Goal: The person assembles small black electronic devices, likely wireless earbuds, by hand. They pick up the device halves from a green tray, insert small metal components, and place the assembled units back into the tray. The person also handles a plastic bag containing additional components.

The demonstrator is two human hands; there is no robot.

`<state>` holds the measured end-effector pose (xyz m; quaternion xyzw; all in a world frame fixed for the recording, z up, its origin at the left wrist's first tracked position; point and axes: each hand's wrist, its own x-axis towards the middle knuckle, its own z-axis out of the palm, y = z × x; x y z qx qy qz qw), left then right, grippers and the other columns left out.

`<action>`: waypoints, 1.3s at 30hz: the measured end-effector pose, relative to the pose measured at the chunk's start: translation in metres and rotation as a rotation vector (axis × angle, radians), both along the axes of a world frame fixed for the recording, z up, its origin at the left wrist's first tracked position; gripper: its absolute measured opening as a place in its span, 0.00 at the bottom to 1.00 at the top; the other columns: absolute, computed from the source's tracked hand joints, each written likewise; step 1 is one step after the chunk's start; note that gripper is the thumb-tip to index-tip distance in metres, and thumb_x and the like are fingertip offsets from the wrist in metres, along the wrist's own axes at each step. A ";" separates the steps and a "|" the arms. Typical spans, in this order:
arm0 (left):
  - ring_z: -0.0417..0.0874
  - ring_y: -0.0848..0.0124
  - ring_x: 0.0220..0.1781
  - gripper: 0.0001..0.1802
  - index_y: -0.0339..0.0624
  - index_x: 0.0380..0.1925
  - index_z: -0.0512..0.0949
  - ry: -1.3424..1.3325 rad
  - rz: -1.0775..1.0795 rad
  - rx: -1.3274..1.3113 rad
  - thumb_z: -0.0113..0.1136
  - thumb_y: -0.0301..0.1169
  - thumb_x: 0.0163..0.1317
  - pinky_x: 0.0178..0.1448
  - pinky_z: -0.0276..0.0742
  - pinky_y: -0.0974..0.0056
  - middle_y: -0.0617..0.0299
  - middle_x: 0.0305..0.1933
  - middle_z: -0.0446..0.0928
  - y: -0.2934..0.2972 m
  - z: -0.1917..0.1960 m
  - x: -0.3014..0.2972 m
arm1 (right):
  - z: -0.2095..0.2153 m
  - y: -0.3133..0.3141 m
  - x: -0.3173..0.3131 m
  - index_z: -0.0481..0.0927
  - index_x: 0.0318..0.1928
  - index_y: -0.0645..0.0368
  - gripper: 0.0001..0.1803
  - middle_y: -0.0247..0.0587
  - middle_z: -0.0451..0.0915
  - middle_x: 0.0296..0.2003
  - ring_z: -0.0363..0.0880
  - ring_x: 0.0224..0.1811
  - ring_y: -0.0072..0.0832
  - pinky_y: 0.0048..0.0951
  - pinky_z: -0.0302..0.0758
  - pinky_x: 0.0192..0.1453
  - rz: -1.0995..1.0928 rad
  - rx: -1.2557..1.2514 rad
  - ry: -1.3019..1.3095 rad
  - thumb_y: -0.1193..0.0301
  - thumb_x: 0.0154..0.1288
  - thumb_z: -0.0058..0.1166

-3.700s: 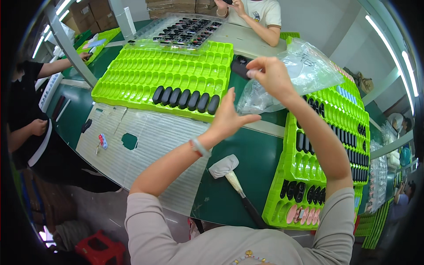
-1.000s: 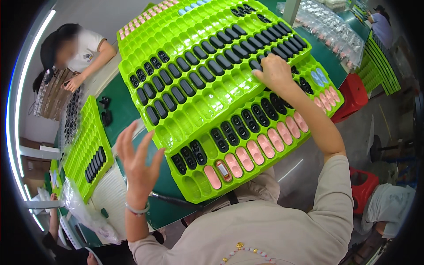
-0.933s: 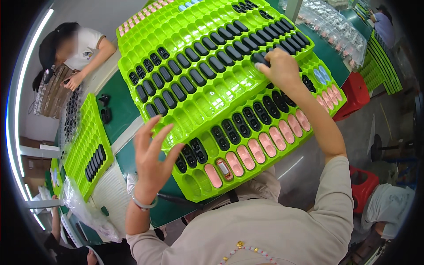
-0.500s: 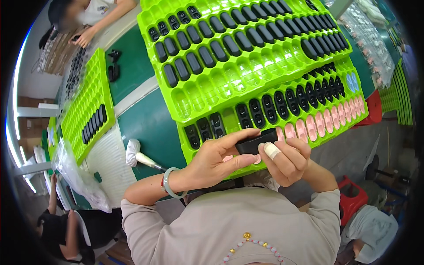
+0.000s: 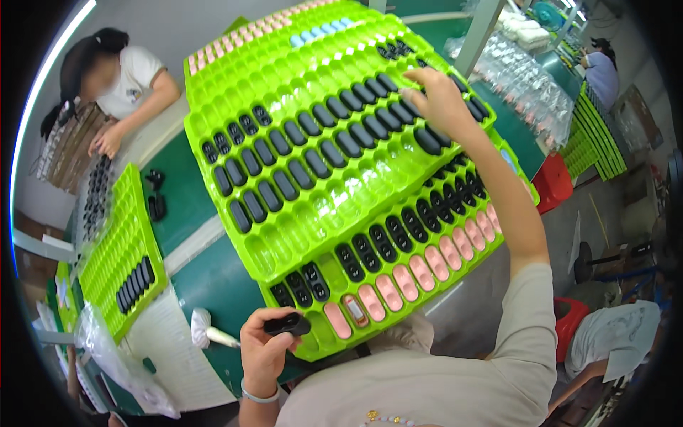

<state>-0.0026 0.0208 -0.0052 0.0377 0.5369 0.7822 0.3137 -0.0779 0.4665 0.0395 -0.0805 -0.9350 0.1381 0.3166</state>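
My left hand (image 5: 260,356) is closed around a small black oblong case (image 5: 287,325), pinched between thumb and fingers near the front corner of the lower green tray (image 5: 313,350). My right hand (image 5: 440,103) reaches over the upper green tray (image 5: 265,269), its fingers apart above dark rounded covers (image 5: 364,95); I see nothing held between them. Black cases with recesses (image 5: 383,243) fill a row of the lower tray. In front of them lies a row of pink oblong pieces (image 5: 405,282), and one slot there holds a pink piece with a shiny insert (image 5: 355,311).
A white-wrapped tool (image 5: 201,328) rests on the green table (image 5: 203,285). To the left stands another green tray (image 5: 131,235) with dark covers. A person (image 5: 135,85) works across the table; a red stool (image 5: 569,324) stands at right.
My right hand has let go of the black case and moved far out over the upper tray. My left hand keeps the case, now further left. The whole view has shifted.
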 end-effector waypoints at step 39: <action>0.81 0.76 0.31 0.11 0.35 0.41 0.75 -0.035 0.175 0.078 0.59 0.29 0.61 0.33 0.76 0.72 0.61 0.33 0.79 -0.014 0.005 -0.005 | -0.035 -0.269 0.115 0.77 0.45 0.70 0.16 0.56 0.75 0.46 0.79 0.36 0.36 0.29 0.78 0.37 0.961 -0.089 0.055 0.77 0.55 0.58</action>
